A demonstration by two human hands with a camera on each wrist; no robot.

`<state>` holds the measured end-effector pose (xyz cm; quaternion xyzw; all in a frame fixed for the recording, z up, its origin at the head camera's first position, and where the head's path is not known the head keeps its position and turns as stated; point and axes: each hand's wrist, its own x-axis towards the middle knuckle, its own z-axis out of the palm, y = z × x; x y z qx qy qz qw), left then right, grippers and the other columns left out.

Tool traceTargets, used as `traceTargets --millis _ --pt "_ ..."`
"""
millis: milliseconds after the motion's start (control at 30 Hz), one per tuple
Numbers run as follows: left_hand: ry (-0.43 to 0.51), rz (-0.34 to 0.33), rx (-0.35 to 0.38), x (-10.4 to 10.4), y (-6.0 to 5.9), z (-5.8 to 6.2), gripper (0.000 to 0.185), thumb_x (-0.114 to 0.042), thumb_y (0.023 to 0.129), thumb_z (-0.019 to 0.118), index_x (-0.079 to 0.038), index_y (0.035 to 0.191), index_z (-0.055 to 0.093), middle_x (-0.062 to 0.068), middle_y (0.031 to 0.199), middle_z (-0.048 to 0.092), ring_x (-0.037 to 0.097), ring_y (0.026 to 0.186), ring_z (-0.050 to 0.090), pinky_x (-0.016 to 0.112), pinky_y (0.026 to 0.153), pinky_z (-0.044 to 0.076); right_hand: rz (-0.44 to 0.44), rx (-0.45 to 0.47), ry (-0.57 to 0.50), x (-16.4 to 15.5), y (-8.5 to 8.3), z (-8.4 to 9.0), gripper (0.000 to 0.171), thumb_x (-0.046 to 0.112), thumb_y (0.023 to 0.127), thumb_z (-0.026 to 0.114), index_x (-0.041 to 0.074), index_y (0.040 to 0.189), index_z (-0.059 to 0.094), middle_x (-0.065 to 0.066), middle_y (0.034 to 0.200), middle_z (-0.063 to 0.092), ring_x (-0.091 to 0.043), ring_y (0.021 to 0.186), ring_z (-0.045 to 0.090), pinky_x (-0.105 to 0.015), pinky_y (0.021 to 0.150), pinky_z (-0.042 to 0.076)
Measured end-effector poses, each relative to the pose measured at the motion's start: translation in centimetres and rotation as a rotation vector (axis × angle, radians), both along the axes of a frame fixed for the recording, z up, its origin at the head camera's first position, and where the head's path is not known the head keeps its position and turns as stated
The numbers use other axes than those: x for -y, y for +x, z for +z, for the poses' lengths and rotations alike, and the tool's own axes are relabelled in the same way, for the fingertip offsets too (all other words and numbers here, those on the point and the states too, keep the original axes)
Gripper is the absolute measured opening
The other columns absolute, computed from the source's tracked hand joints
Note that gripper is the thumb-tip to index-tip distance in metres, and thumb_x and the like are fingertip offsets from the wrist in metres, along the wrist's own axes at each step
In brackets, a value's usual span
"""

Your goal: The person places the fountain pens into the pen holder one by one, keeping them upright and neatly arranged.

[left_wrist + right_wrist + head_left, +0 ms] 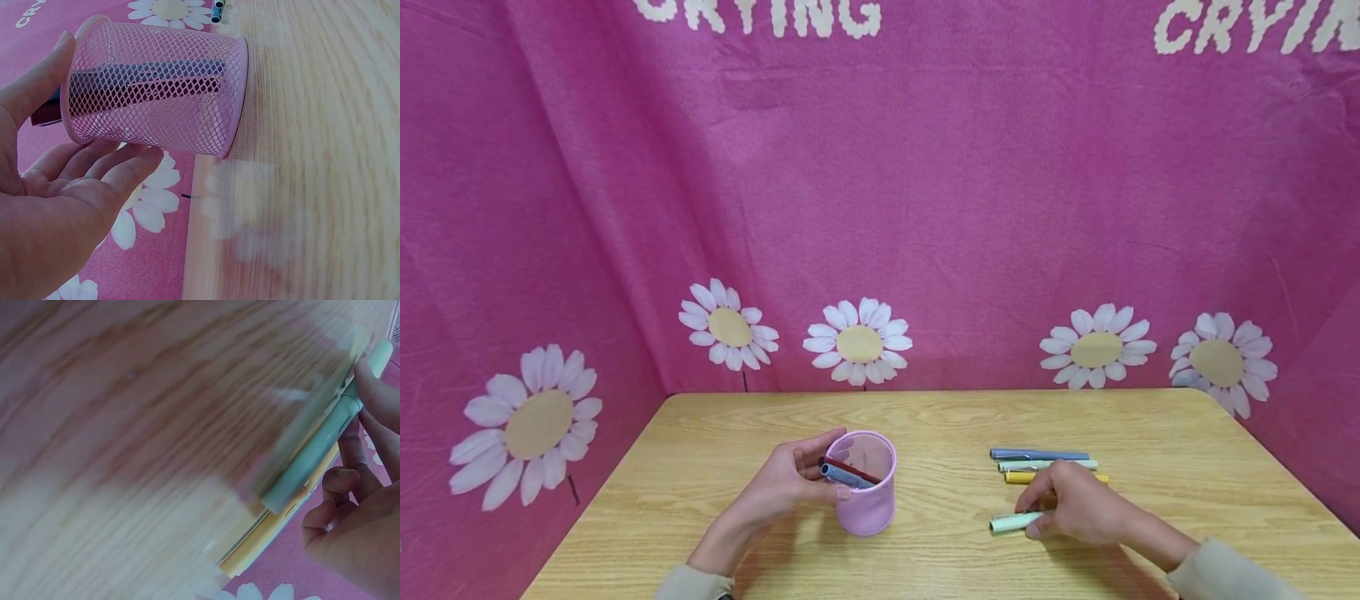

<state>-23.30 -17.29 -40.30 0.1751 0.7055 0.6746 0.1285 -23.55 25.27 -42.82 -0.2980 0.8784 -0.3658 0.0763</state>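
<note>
In the head view, a pink mesh cup (pixel 867 483) is seen standing on the wooden surface (pixel 940 417), with two pens (pixel 844 473) leaning inside. The cup is cradled by the left hand (pixel 782 487), fingers loosely bent at its rim. Right of the cup, a mint pen (pixel 1011 522) is pinched by the right hand (pixel 1075 504), just in front of three more pens (pixel 1041 465).

In the left wrist view, the cup (pixel 156 94) is touched by relaxed fingers (pixel 94 165).

In the right wrist view, the mint pen (pixel 312 456) is gripped by curled fingers (pixel 369 387).

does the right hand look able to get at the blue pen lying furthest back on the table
Probably yes. The right hand already grips a mint pen, but the blue pen lies just beyond it, uncovered, with only two other pens between them.
</note>
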Motion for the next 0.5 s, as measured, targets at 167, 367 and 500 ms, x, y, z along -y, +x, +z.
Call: traceTargets --millis 167,367,500 --pt "0.015 -0.007 0.000 0.1 0.1 0.1 0.089 0.000 0.084 0.087 0.009 0.158 0.038 0.027 0.153 0.051 0.034 0.127 0.061 0.031 0.098 0.055 -0.007 -0.031 -0.003 0.1 0.1 0.3 0.017 0.012 0.078 0.094 0.014 0.092 0.085 0.011 0.091 0.073 -0.007 0.087 0.064 -0.027 0.075 0.055" --pt "0.015 -0.012 -0.007 0.1 0.1 0.2 0.089 0.000 0.084 0.086 0.010 0.158 0.037 0.027 0.153 0.051 0.032 0.126 0.062 0.031 0.098 0.055 -0.051 -0.078 0.015 0.7 0.5 1.2 0.017 0.015 0.076 0.095 0.020 0.089 0.084 0.015 0.092 0.073 -0.005 0.091 0.064 -0.029 0.080 0.056" --pt "0.006 -0.005 0.005 0.1 0.1 0.1 0.089 -0.002 0.083 0.087 0.008 0.158 0.039 0.026 0.153 0.052 0.034 0.128 0.061 0.031 0.099 0.055 -0.069 -0.101 0.034 1.1 0.6 2.1 0.017 0.017 0.077 0.095 0.023 0.087 0.084 0.016 0.092 0.073 -0.009 0.091 0.063 -0.032 0.078 0.054"
